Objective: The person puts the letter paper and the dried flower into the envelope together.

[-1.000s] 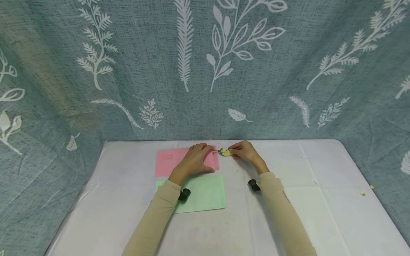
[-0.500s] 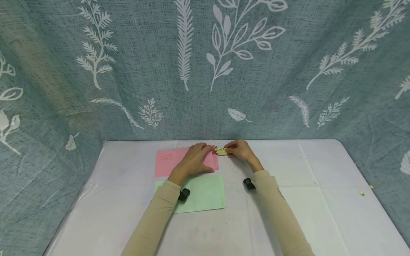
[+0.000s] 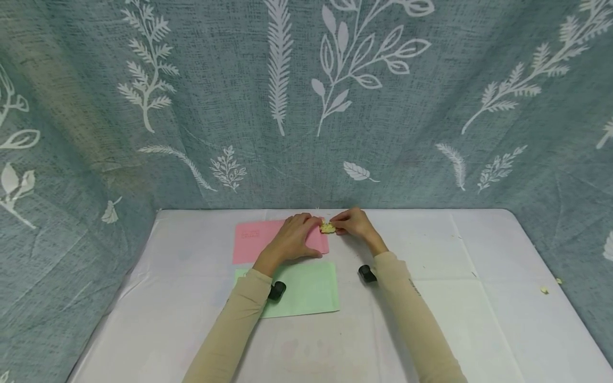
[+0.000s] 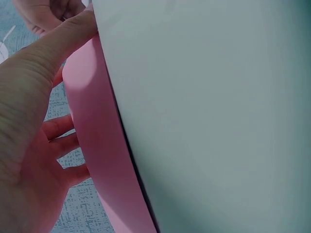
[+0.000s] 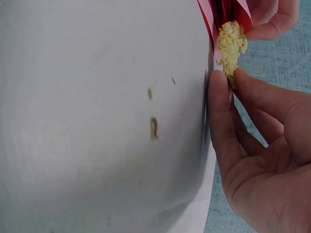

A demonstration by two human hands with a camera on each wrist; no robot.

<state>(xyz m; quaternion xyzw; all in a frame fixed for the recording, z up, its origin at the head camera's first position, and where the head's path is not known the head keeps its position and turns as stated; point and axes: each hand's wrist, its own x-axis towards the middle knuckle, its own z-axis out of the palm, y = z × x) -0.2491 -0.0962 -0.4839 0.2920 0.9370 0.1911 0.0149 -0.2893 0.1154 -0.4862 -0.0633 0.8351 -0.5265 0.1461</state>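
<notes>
Near the back edge of the table lies a pink envelope [image 3: 251, 244], its open end facing right. My left hand [image 3: 293, 239] lies over that end, with fingertips gripping the mouth; the left wrist view shows the hand along the side of the pink envelope [image 4: 97, 121]. From the right, my right hand [image 3: 356, 226] pinches a clump of small pale-yellow dried blossoms [image 5: 231, 43] between thumb and fingertips. The clump's inner end sits in the parted mouth of the pink envelope [image 5: 206, 19], and its outer end sticks out. How deep it reaches is hidden.
A green envelope [image 3: 306, 290] lies in front of the pink one, partly under my left forearm. Yellow bits [image 3: 544, 290] lie by the table's right edge. Dark crumbs [image 5: 154, 128] dot the white cloth. A patterned teal curtain [image 3: 306, 165] hangs behind.
My right hand has moved left, bringing the yellow blossoms up to the envelope; the stem end seen earlier is now out of sight inside the mouth. My left hand has stayed in place.
</notes>
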